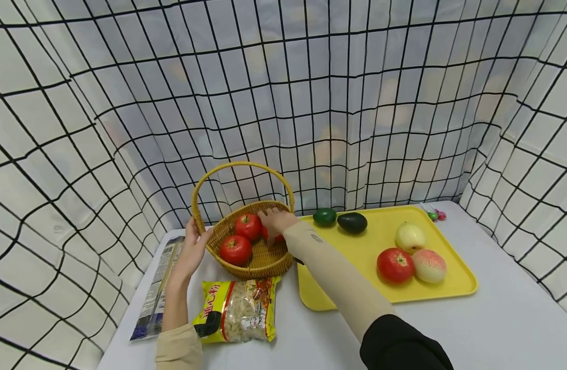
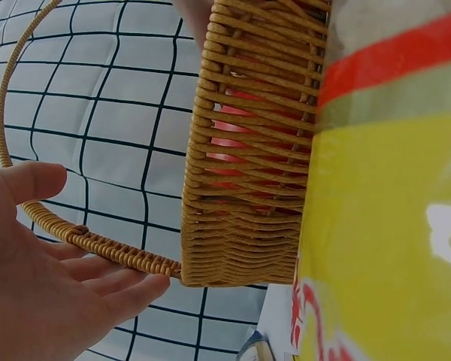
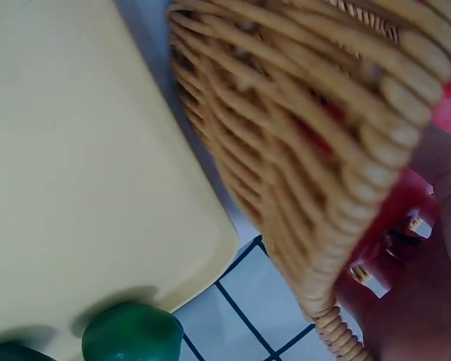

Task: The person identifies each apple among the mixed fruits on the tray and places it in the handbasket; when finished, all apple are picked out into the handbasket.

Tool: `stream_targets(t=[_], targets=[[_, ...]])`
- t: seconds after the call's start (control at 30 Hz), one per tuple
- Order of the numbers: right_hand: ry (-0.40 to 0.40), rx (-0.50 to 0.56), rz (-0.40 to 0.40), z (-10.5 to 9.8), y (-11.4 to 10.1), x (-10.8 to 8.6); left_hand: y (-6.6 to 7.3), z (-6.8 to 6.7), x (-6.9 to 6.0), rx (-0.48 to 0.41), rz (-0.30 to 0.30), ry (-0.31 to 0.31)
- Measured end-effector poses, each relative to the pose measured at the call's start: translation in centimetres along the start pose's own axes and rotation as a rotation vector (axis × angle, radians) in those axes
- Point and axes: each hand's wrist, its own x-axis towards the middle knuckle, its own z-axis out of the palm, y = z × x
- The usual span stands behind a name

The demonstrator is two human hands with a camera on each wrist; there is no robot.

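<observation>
A woven wicker basket (image 1: 260, 270) with a tall arched handle stands at the middle left. Two red tomatoes (image 1: 236, 250) show inside it, along with a third tomato (image 3: 397, 209) largely covered by my right hand (image 1: 278, 222). That hand reaches over the rim, its fingers curled round the third tomato. On the basket's left side, my left hand (image 1: 191, 252) touches the base of the handle (image 2: 113, 247). The handle lies across its nearly straight fingers, and the thumb stands apart from them.
A yellow tray (image 1: 339, 257) on the right bears a tomato (image 1: 395, 265), a peach (image 1: 429, 265), a pale round fruit (image 1: 410, 237), a dark avocado (image 1: 352, 223) and a green fruit (image 1: 324, 217). A yellow pasta bag (image 1: 246, 311) and a flat packet (image 1: 156, 293) lie nearer. Black netting surrounds the table.
</observation>
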Motion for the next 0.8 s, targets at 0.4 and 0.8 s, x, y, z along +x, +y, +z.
stream_targets(t=[0.4, 0.8], targets=[[0.392, -0.219, -0.230, 3.1, 0.3, -2.6, -0.6, 0.3, -0.4, -0.007, -0.011, 0.004], [0.696, 0.003, -0.206, 4.3, 7.7, -11.9, -0.1, 0.1, 0.0, -0.009, 0.030, -0.006]])
